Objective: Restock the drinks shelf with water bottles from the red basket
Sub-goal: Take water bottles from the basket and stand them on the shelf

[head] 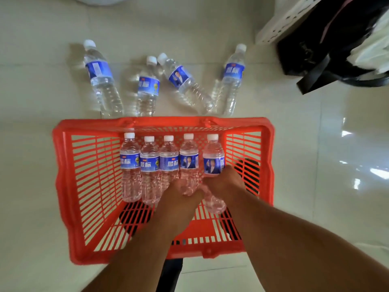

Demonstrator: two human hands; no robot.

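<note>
Both hands grip bottles — left hand [179,191], right hand [224,182].

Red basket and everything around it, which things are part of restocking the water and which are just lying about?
Part of the job:
red basket
five water bottles in the basket
four water bottles on the floor
left hand
right hand

Just lying about:
black bag
white perforated crate
</note>
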